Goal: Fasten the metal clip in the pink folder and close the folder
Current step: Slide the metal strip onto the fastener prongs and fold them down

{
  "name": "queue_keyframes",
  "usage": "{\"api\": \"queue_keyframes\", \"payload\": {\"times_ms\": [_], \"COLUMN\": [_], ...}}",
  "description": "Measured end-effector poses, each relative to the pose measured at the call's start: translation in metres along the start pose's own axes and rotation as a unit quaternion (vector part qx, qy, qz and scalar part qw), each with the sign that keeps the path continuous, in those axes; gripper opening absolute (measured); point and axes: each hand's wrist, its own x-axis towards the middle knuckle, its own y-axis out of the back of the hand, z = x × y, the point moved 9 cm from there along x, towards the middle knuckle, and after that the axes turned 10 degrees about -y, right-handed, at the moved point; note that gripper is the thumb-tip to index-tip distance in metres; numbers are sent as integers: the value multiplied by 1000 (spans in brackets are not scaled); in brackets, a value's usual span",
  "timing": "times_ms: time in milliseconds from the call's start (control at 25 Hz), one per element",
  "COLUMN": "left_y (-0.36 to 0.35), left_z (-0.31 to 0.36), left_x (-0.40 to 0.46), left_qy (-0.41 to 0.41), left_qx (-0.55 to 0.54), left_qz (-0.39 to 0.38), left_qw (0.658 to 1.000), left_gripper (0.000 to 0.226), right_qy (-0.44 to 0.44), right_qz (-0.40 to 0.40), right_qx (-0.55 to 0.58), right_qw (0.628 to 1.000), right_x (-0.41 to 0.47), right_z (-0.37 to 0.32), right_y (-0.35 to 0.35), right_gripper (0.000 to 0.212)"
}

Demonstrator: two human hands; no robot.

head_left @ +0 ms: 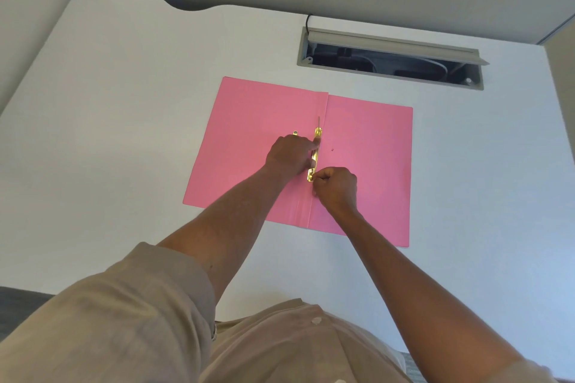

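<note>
The pink folder [370, 146] lies open and flat on the white desk, spine running away from me. A gold metal clip [317, 137] lies along the spine, with a thin prong standing up at its far end. My left hand [291, 155] presses on the middle of the clip, index finger stretched onto the bar. My right hand [336, 185] pinches the clip's near end with curled fingers. A small gold piece [295, 133] lies loose on the left flap just beyond my left hand.
An open cable tray [392, 56] with a raised grey lid is sunk into the white desk [124, 121] beyond the folder. Grey partition walls close the desk at the back and left. A tiny hole [332, 149] marks the right flap.
</note>
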Motion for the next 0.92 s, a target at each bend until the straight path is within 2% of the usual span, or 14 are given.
{"api": "queue_keyframes", "payload": {"times_ms": [360,640,920], "left_y": [1,-3,-5], "left_z": [1,-1,-6], "left_x": [-1,2,2], "left_qy": [-4,1,2], "left_qx": [4,-5,-56], "left_qz": [-5,-18,-61], "left_qw": [1000,1000,997], "left_gripper": [56,59,81], "right_qy": [-44,1,-4], "right_qz": [8,35,50], "right_qx": [90,26,19], "right_qw": [995,999,999], "right_x": [-14,-21,-24], "right_z": [10,-1,5], "right_y": [-13,-19,-14], "right_gripper": [26,26,27]}}
